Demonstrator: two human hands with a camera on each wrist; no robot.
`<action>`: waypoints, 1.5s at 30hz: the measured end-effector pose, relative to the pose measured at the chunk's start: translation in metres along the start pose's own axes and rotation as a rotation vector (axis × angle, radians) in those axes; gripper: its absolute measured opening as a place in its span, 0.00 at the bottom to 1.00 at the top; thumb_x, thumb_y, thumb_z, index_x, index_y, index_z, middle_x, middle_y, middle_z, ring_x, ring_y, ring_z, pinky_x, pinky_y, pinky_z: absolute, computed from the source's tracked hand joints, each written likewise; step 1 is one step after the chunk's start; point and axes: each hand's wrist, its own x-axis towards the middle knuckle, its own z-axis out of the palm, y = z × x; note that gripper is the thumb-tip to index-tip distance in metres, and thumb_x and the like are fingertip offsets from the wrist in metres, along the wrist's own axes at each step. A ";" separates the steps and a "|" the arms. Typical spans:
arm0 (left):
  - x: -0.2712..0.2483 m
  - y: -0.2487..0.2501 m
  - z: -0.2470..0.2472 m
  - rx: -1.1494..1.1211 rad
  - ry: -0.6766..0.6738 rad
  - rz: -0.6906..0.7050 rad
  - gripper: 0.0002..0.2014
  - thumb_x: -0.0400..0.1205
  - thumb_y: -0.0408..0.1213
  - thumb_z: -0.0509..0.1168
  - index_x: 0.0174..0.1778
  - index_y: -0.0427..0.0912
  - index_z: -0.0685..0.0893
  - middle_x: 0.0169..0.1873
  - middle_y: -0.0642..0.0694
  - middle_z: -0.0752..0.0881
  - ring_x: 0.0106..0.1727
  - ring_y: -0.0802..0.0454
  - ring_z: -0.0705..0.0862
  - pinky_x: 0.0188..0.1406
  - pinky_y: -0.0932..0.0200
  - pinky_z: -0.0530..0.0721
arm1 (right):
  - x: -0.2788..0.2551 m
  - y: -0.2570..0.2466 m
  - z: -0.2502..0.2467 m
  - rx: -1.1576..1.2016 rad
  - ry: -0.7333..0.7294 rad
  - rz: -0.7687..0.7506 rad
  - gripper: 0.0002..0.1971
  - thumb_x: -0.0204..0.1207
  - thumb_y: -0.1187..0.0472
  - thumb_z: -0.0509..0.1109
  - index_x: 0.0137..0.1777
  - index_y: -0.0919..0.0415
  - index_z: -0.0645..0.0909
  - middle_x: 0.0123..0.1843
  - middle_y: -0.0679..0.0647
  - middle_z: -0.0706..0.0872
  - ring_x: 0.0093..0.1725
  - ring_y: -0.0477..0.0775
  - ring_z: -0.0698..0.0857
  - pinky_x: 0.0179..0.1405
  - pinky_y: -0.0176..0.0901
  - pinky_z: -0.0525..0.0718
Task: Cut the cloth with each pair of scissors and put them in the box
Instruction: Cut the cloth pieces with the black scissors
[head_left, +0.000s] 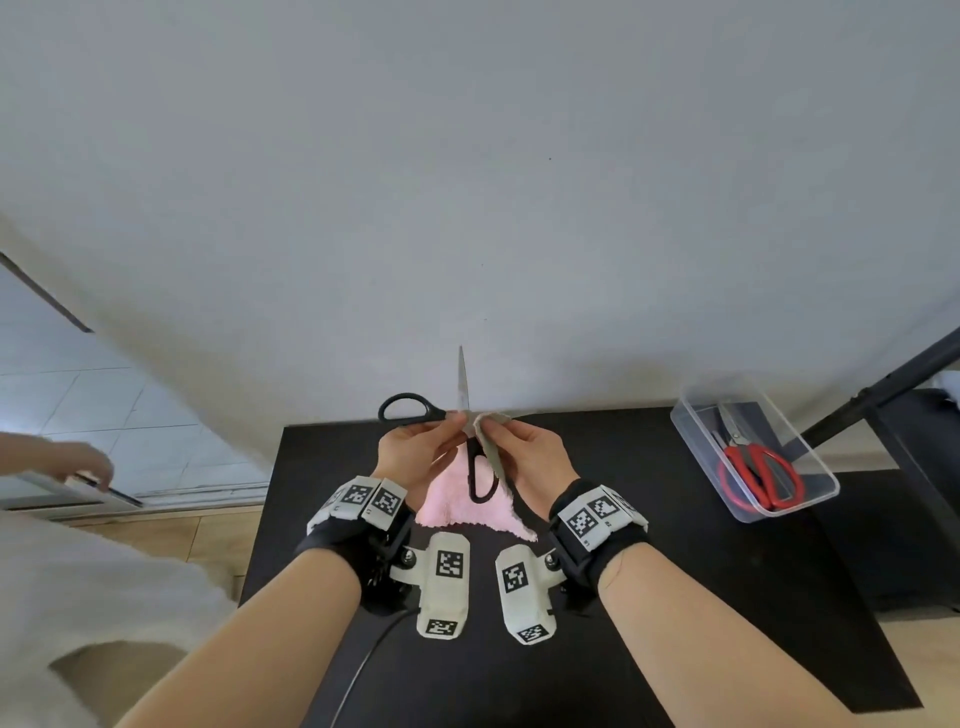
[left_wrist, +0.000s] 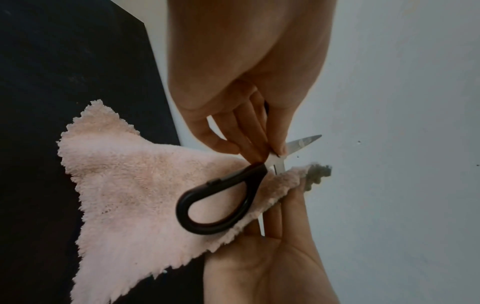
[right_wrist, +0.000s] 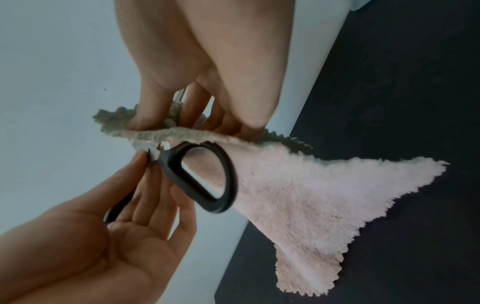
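Note:
I hold black-handled scissors (head_left: 470, 415) up over the black table (head_left: 675, 571), spread wide. One blade points straight up, one handle loop (head_left: 410, 408) sticks out left and the other loop (left_wrist: 221, 199) hangs down. My left hand (head_left: 421, 452) pinches them near the pivot. The pink cloth (head_left: 467, 506), grey on its other side, hangs from my right hand (head_left: 530, 457), which pinches its top edge right beside the pivot. The second blade is hidden behind cloth and fingers. The clear plastic box (head_left: 821, 467) stands at the table's right edge.
Red-handled scissors (head_left: 761, 475) and another metal pair lie in the box. A black pole (head_left: 883, 384) slants up behind it. At the far left another person's hand (head_left: 78, 462) holds a flat object. A white wall rises just behind the table.

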 end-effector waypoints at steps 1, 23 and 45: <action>0.000 -0.001 0.000 0.007 -0.001 0.006 0.10 0.76 0.32 0.73 0.51 0.32 0.86 0.41 0.43 0.91 0.41 0.56 0.90 0.40 0.66 0.83 | 0.000 0.000 0.001 -0.010 0.006 -0.002 0.13 0.75 0.65 0.72 0.57 0.72 0.85 0.55 0.69 0.88 0.55 0.62 0.87 0.65 0.52 0.82; 0.006 -0.009 0.002 0.129 0.032 0.109 0.06 0.73 0.28 0.75 0.43 0.32 0.88 0.43 0.35 0.91 0.47 0.44 0.90 0.50 0.57 0.86 | 0.000 -0.009 -0.022 0.005 0.112 -0.023 0.10 0.72 0.67 0.75 0.47 0.76 0.86 0.51 0.74 0.87 0.48 0.65 0.87 0.58 0.52 0.86; 0.007 -0.005 -0.010 -0.073 -0.017 -0.024 0.08 0.78 0.30 0.70 0.52 0.35 0.85 0.36 0.47 0.91 0.45 0.54 0.87 0.47 0.63 0.81 | -0.009 -0.012 -0.029 0.121 0.022 0.011 0.05 0.78 0.72 0.66 0.48 0.69 0.84 0.42 0.60 0.88 0.39 0.52 0.89 0.44 0.39 0.88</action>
